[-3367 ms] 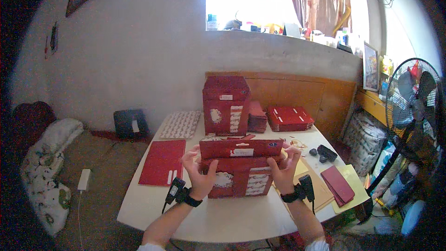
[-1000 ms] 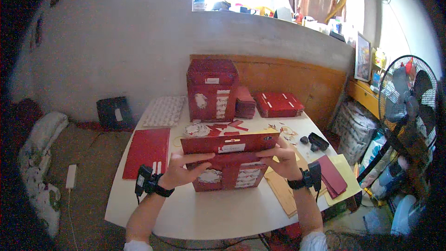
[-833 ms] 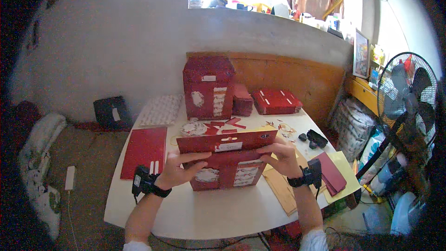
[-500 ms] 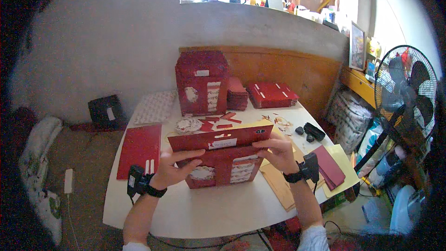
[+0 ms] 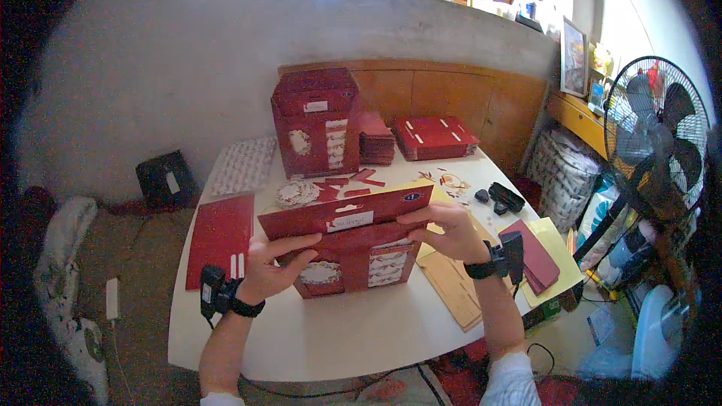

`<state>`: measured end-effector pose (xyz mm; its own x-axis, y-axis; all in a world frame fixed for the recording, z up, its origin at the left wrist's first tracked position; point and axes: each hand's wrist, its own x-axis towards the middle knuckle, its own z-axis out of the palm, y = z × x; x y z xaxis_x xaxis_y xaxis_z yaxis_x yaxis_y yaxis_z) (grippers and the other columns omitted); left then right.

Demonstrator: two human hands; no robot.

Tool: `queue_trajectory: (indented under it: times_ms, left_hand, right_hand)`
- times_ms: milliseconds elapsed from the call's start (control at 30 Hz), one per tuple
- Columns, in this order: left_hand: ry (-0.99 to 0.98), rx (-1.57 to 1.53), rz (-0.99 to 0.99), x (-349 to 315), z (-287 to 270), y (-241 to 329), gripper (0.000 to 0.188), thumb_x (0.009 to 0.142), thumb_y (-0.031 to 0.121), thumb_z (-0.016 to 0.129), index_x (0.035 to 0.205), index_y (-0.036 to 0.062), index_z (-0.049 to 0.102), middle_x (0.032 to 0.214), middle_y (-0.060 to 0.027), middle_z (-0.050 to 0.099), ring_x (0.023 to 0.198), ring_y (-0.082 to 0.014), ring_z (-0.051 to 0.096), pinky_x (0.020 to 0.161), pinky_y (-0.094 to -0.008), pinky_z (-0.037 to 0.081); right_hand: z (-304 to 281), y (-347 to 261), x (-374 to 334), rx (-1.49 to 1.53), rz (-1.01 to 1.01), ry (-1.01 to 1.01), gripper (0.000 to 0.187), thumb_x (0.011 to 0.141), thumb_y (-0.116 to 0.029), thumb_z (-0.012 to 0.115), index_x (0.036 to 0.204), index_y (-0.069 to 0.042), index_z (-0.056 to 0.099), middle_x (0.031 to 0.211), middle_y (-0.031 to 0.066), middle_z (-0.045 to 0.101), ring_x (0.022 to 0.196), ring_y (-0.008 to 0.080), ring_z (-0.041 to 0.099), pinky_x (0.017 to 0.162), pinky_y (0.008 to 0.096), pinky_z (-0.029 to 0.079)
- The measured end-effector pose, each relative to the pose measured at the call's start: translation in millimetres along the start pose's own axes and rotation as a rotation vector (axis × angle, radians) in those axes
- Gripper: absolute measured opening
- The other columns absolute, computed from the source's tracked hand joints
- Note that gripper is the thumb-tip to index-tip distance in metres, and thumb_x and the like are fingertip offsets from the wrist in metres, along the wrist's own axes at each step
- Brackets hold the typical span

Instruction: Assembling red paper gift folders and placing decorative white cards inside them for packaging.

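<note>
A red cardboard packet with a hang-hole flap and two cut-out windows stands upright over the near middle of the table. My left hand grips its left side at the flap fold, the thumb below the fingers. At the right end of that fold, my right hand pinches the packet, with fingertips along the flap. White patterned contents show through the windows. Black bands with small devices are strapped on both wrists. Behind the packet lie loose red strips and a round white bundle.
On the white table stand a large red box and flat red stacks. A red sheet lies left; tan card pieces, maroon cards and a black item lie right. A fan stands beyond.
The whole view has shifted slightly, so the scene sits higher and a little farther left. Both hands keep their grip on the packet, which stays about where it was.
</note>
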<state>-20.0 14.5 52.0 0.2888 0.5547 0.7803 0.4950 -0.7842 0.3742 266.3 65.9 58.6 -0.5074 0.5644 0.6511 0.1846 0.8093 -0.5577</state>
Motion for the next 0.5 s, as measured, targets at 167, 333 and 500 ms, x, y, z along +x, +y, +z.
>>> queue_trajectory:
  times_ms: [167,333,500]
  left_hand:
    - [0.026,0.006,0.002,-2.4,3.3,-5.1,0.023,0.065,0.008,0.068,0.088,0.0097,0.067,0.087,-0.011,0.064,0.083,-0.0224,0.061,0.076,-0.0301,0.046]
    - [0.049,0.044,0.071,-1.3,1.7,-8.8,0.022,0.065,0.014,0.069,0.087,0.0114,0.067,0.087,-0.0089,0.064,0.081,-0.0207,0.062,0.074,-0.0296,0.047]
    - [0.039,0.003,0.047,0.5,1.7,-4.7,0.021,0.065,0.017,0.07,0.085,0.0115,0.067,0.087,-0.0087,0.064,0.08,-0.0216,0.062,0.073,-0.0296,0.047]
  right_hand:
    - [7.7,6.9,-3.6,-0.03,-0.056,0.076,0.023,0.069,-0.005,0.065,0.093,-0.006,0.063,0.089,0.0104,0.063,0.083,0.0228,0.06,0.072,0.03,0.047]
    - [9.9,6.7,-2.7,-0.015,-0.053,0.096,0.021,0.07,-0.002,0.063,0.09,-0.006,0.064,0.091,0.011,0.063,0.084,0.024,0.06,0.072,0.0305,0.047]
    - [7.7,7.4,-3.2,-0.062,-0.12,0.099,0.021,0.07,0.001,0.062,0.09,-0.006,0.064,0.091,0.0117,0.063,0.084,0.0255,0.06,0.073,0.031,0.047]
